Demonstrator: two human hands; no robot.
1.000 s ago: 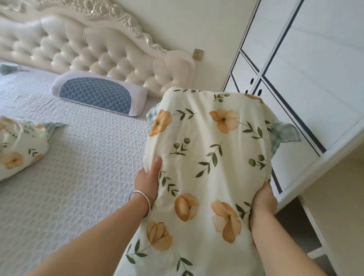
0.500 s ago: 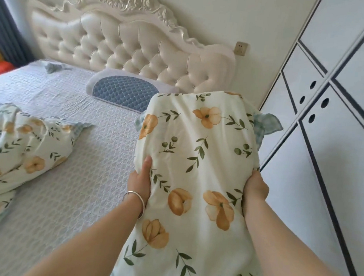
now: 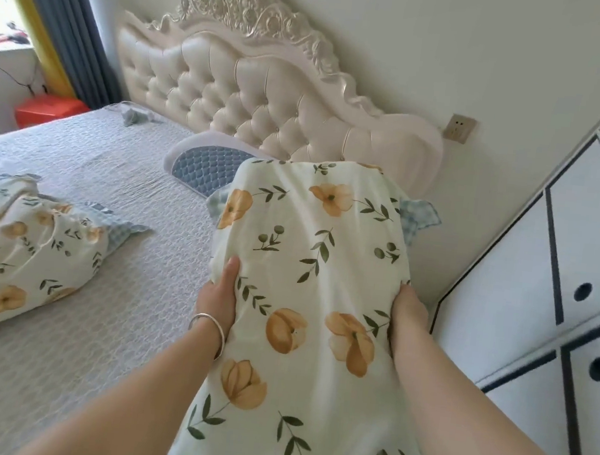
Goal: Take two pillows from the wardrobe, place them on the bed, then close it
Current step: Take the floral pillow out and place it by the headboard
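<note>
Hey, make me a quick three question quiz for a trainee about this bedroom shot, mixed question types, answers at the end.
1. True or false: both hands grip the held floral pillow, the left hand on one side and the right hand on the other.
2. Multiple choice: where is the other floral pillow? A) against the headboard B) lying on the bed at the left C) on the floor
3. Fill in: the bracelet is on the ___ wrist.

Key: 1 true; 2 B; 3 left
</note>
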